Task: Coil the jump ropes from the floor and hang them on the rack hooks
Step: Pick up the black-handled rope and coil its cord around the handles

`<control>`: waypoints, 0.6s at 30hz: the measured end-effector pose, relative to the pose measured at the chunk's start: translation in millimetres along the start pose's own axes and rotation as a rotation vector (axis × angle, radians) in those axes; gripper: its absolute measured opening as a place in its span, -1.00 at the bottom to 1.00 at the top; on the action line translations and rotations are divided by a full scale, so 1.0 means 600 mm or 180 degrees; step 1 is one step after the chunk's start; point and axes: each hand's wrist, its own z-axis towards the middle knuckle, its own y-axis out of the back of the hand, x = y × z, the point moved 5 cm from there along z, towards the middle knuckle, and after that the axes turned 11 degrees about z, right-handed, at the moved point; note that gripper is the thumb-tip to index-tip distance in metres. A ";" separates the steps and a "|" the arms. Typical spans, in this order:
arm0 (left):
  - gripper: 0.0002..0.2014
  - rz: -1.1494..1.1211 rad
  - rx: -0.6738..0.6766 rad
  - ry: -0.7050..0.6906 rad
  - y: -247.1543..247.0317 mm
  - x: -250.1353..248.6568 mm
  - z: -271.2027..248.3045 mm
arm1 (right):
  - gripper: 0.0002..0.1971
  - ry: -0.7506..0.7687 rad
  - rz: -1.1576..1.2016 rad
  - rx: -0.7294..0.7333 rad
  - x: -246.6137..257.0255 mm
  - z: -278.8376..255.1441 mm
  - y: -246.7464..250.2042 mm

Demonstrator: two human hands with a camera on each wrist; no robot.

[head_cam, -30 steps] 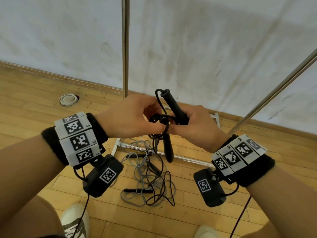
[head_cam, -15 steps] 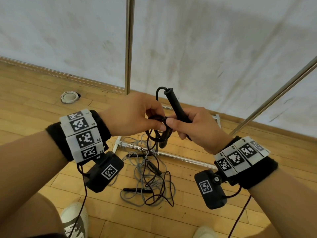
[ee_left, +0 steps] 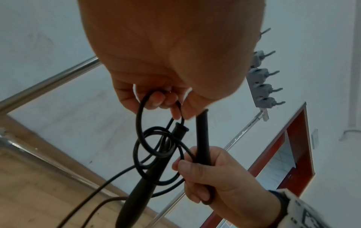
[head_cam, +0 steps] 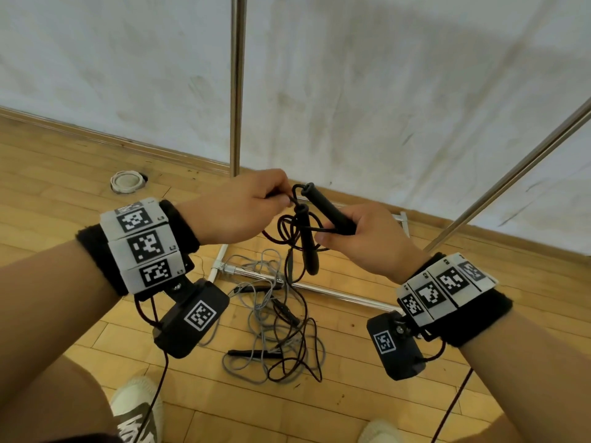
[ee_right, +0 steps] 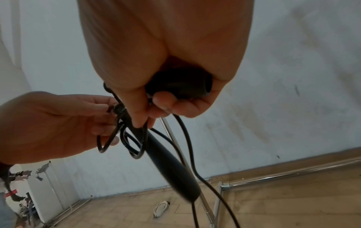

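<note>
Up between both hands, the black jump rope (head_cam: 299, 233) hung above the wooden floor (head_cam: 64, 174), well clear of it. The right hand (head_cam: 367, 238) was wrapped around one black handle (head_cam: 326, 207), which pointed up and leftward. The left hand (head_cam: 243, 209) pinched a loop of the cord just above the second handle (head_cam: 308, 247), which dangled between the two hands. Below, a tangle of grey and black ropes (head_cam: 275, 324) lay on the floor against the rack's base bar (head_cam: 335, 292).
</note>
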 end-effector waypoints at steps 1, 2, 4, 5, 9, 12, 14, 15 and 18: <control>-0.92 0.0065 0.0049 -0.0003 -0.004 -0.001 -0.001 | -0.89 -0.0025 -0.0042 0.0009 -0.002 0.001 -0.001; -0.93 0.0176 0.0053 -0.0020 -0.005 -0.002 -0.001 | -0.90 -0.0053 -0.0084 0.0021 -0.003 0.001 -0.001; -0.86 0.0483 -0.0071 -0.0047 -0.002 -0.005 0.000 | -0.90 -0.0078 -0.0068 0.0062 -0.004 0.001 0.001; -0.83 0.0542 -0.0179 -0.0055 0.003 -0.006 0.000 | -0.86 -0.0067 0.0021 0.0100 -0.002 0.000 0.002; -0.82 -0.0017 -0.0494 -0.0084 0.025 -0.002 -0.003 | -0.62 -0.0071 0.0349 -0.0010 0.002 0.000 0.009; -0.84 -0.0274 -0.0833 -0.0141 0.045 0.002 -0.009 | -0.66 -0.0313 0.0174 -0.0191 -0.013 0.007 0.017; -0.83 -0.0245 -0.1028 -0.0111 0.055 0.007 -0.011 | -0.68 -0.0442 0.0093 -0.0252 -0.024 0.010 0.023; -0.84 -0.0226 -0.1105 -0.0061 0.058 0.011 -0.011 | -0.70 -0.0485 0.0060 -0.0291 -0.028 0.012 0.026; -0.83 -0.0473 -0.1328 0.0326 0.070 0.037 -0.009 | -0.68 -0.0630 -0.0111 -0.0424 -0.042 0.015 0.037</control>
